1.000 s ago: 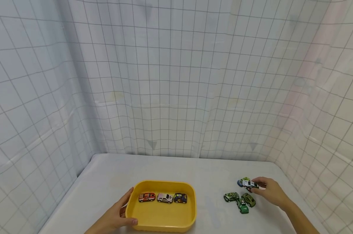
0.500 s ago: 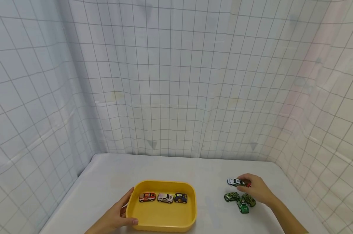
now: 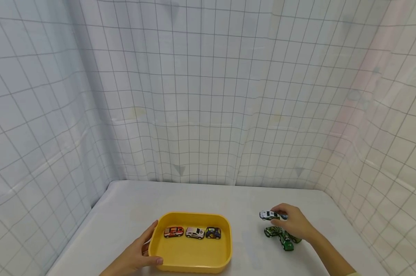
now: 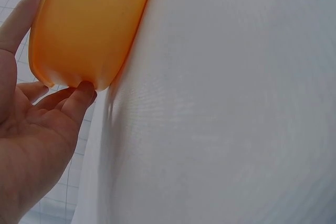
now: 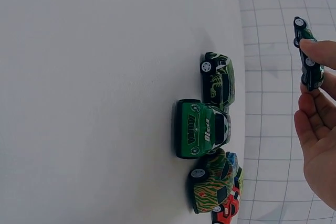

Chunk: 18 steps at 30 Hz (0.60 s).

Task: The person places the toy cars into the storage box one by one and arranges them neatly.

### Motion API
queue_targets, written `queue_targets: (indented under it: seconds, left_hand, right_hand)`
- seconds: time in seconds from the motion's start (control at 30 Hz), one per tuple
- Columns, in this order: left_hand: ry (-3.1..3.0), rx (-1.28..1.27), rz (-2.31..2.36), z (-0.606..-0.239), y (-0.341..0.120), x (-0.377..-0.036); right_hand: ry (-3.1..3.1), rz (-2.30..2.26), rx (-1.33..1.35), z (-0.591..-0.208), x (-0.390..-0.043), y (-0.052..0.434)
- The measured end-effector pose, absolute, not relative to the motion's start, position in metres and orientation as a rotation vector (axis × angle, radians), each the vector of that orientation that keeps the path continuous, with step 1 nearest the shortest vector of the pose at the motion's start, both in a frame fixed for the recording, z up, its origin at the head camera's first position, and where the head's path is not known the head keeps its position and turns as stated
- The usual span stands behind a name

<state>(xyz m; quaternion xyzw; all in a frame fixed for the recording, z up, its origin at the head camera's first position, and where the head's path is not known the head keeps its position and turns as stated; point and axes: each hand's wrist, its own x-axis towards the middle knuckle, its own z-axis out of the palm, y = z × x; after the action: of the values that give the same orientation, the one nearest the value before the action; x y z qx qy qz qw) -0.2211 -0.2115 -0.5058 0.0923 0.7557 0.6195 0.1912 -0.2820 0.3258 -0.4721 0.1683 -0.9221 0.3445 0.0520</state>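
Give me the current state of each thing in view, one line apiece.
White toy car: lifted, pinched by the right hand.
Yellow tray: on the table, left hand gripping its corner.
Three cars in the tray: upright, in a row.
Green cars: clustered on the table, untouched.

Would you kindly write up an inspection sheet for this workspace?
Surface: white table, cloth-covered.
Job's things: yellow tray holding three toy cars in a row; white car held above the table.
Clutter: green cars clustered; a red and a blue one partly hidden behind them.
Hands: left hand grips the tray's left rim; right hand pinches the white car.
Cables: nothing seen.
Surroundings: gridded white curtain.
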Motion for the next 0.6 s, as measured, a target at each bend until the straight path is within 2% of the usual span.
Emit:
queue_targets:
  seconds: [0.6]
  left_hand:
    - [2.126, 0.305, 1.737, -0.507, -0.212, -0.221]
  right_hand:
    - [-2.779, 1.042, 0.615, -0.474, -0.284, 0.303]
